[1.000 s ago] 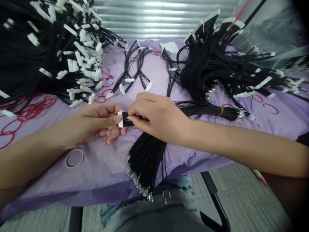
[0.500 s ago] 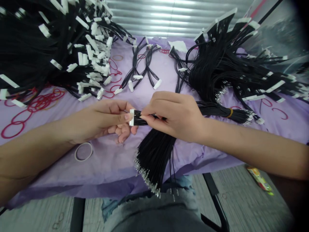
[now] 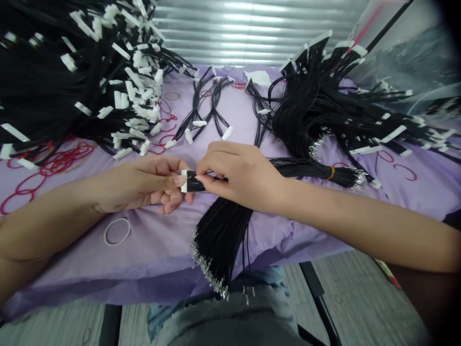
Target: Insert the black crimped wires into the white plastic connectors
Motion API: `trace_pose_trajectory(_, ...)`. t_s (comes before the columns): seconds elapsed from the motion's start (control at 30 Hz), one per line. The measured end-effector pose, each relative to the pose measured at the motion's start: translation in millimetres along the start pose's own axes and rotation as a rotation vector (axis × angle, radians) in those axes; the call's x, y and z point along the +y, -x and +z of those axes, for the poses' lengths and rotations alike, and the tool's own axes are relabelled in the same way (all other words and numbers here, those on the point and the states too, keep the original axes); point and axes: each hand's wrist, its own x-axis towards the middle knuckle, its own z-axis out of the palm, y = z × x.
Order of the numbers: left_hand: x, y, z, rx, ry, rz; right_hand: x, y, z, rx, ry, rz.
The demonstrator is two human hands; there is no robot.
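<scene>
Between the thumb and fingers of my left hand (image 3: 154,185) is a white connector (image 3: 184,181), with black wires running out of it to the right. My right hand (image 3: 239,175) pinches a wire close behind that connector. Below my right hand, a fan of loose black wires (image 3: 223,235) with silver tips hangs toward the table's front edge. To the right of my right hand lies another black wire bundle (image 3: 306,169), tied with a yellow band (image 3: 331,172). My right fingers hide part of the wires.
A large pile of black cables with white connectors (image 3: 133,96) covers the back left, another cable pile (image 3: 306,105) the right. Several finished-looking cables (image 3: 216,103) lie between. Red rubber bands (image 3: 61,161) and a white ring (image 3: 117,231) rest on the purple cloth (image 3: 151,259).
The whole view has shifted a little, so both hands appear slightly farther left. My right fingertips are a bit nearer to the white connector. Both hands keep their grip.
</scene>
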Motion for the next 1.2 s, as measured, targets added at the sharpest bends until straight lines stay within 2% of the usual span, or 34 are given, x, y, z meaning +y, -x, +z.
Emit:
trace_pose_trajectory(0.13,1.4,-0.5,0.7,-0.016,0.028,-0.007,-1.9,0.6,2.5,-0.002,-0.032,-0.001)
trace_pose_trajectory(0.37,1.9,0.5,3.8,-0.006,0.013,0.003,-3.3,-3.5,9.5,-0.15,0.016,0.022)
trace_pose_trajectory(0.47,0.1,1.8,3.1,0.019,0.016,0.015,-4.0,-6.7,0.0,-0.203,0.099,-0.027)
trace_pose_trajectory(0.57,-0.7,2.4,3.0,0.074,0.066,0.03,-6.7,-6.9,-17.1,-0.18,0.182,-0.092)
trace_pose_trajectory(0.63,-0.8,2.2,2.8,0.115,0.116,0.039,-8.6,-4.8,-26.0,-0.278,0.129,-0.183)
trace_pose_trajectory(0.7,-0.6,1.7,2.4,0.145,0.152,0.046,-9.5,-2.3,-29.7,-0.475,0.004,-0.251)
trace_pose_trajectory(0.77,-0.2,1.3,1.8,0.155,0.156,0.047,-10.0,-0.8,-29.2,-0.636,-0.096,-0.243)
trace_pose_trajectory(0.8,0.1,1.2,1.6,0.153,0.147,0.043,-10.2,-0.8,-28.3,-0.674,-0.123,-0.217)
trace_pose_trajectory(1.07,0.7,1.5,0.1,0.149,0.108,0.002,-12.7,-6.7,-26.4,-0.736,-0.232,-0.116)
trace_pose_trajectory(1.2,0.8,2.8,1.3,0.164,0.093,-0.015,-13.3,-5.8,-25.8,-0.671,-0.325,-0.01)
